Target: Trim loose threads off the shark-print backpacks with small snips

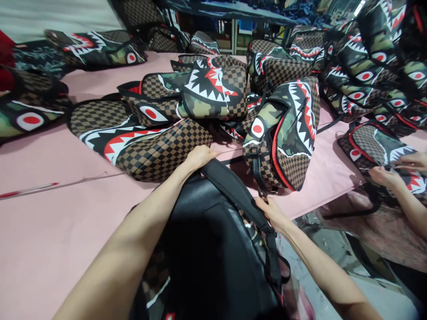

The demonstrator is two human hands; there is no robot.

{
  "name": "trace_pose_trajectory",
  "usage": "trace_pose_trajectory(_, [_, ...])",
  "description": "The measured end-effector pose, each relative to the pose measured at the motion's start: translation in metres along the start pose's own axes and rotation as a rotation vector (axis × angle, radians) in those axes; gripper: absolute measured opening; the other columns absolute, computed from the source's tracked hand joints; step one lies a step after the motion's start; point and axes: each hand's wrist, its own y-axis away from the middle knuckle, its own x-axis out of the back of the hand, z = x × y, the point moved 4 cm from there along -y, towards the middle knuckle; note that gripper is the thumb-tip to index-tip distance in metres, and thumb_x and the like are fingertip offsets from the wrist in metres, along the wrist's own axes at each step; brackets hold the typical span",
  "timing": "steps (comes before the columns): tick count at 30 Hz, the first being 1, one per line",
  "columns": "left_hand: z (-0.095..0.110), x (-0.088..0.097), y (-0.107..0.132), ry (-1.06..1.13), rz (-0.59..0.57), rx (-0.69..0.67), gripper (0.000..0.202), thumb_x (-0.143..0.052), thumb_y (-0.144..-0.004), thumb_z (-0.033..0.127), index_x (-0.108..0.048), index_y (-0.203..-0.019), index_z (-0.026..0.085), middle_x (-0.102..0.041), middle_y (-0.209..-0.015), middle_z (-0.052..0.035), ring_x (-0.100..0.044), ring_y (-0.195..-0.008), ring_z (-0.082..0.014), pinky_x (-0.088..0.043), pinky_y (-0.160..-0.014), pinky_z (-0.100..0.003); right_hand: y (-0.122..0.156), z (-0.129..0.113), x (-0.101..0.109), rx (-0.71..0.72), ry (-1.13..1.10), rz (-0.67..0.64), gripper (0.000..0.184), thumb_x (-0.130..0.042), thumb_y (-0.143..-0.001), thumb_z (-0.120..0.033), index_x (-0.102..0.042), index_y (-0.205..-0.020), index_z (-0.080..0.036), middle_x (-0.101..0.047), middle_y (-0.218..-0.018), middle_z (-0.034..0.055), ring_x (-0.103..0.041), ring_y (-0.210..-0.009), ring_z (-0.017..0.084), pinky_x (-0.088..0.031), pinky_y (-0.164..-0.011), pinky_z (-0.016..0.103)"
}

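A backpack with a black back panel lies in front of me at the near edge of the pink table. My left hand is closed over its top, by the upper end of the black shoulder strap. My right hand is closed on the strap's lower part at the bag's right side. Just beyond my hands stands an upright backpack with camouflage, brown checks and a shark mouth.
Several more shark-mouth backpacks lie piled across the middle and back of the table and at the far right. At the right edge, another person's hands rest on a backpack. The floor shows past the table's near right edge.
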Motion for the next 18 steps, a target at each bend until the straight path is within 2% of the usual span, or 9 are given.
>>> trace_pose_trajectory(3, [-0.002, 0.000, 0.000, -0.023, -0.005, 0.023, 0.046, -0.041, -0.072, 0.055, -0.055, -0.050, 0.017, -0.051, -0.054, -0.0046, -0.050, -0.056, -0.0174, -0.030, -0.053, -0.026, -0.003, -0.004, -0.014, -0.071, -0.109, -0.119, 0.038, -0.068, -0.067, -0.046, -0.065, -0.078, -0.010, -0.068, -0.066, 0.0081, -0.059, -0.049, 0.014, -0.045, -0.044, 0.022])
trace_pose_trajectory(9, [-0.004, -0.004, -0.003, -0.074, -0.020, 0.045, 0.049, -0.040, -0.074, 0.057, -0.064, -0.060, 0.016, -0.060, -0.064, -0.0085, -0.058, -0.066, -0.0217, -0.036, -0.058, -0.027, -0.003, 0.004, -0.010, -0.232, -0.306, -0.107, 0.027, -0.055, -0.082, -0.032, -0.062, -0.096, -0.010, -0.070, -0.068, 0.0094, -0.062, -0.049, 0.015, -0.047, -0.041, 0.022])
trace_pose_trajectory(12, [-0.003, 0.004, 0.004, -0.096, 0.008, 0.069, 0.053, -0.036, -0.077, 0.057, -0.068, -0.073, 0.015, -0.065, -0.074, -0.0103, -0.060, -0.076, -0.0245, -0.040, -0.065, -0.028, 0.000, 0.005, -0.011, -0.322, -0.354, -0.132, 0.029, -0.050, -0.086, -0.033, -0.059, -0.100, -0.009, -0.070, -0.069, 0.0099, -0.061, -0.047, 0.015, -0.049, -0.042, 0.023])
trace_pose_trajectory(15, [0.003, 0.024, 0.032, -0.115, 0.127, 0.030, 0.050, -0.030, -0.084, 0.050, -0.066, -0.095, 0.016, -0.066, -0.095, -0.0101, -0.059, -0.092, -0.0255, -0.042, -0.077, -0.031, 0.004, 0.002, -0.013, -0.341, -0.398, -0.133, 0.029, -0.049, -0.087, -0.032, -0.058, -0.104, -0.010, -0.070, -0.070, 0.0089, -0.062, -0.048, 0.015, -0.050, -0.044, 0.023])
trace_pose_trajectory(18, [0.014, 0.036, 0.095, -0.234, 0.380, -0.005, 0.045, -0.035, -0.086, 0.040, -0.052, -0.119, 0.015, -0.055, -0.120, -0.0131, -0.049, -0.111, -0.0290, -0.038, -0.090, -0.040, 0.010, 0.000, -0.015, -0.349, -0.435, -0.126, 0.028, -0.048, -0.088, -0.031, -0.057, -0.105, -0.011, -0.070, -0.070, 0.0076, -0.063, -0.049, 0.014, -0.049, -0.042, 0.021])
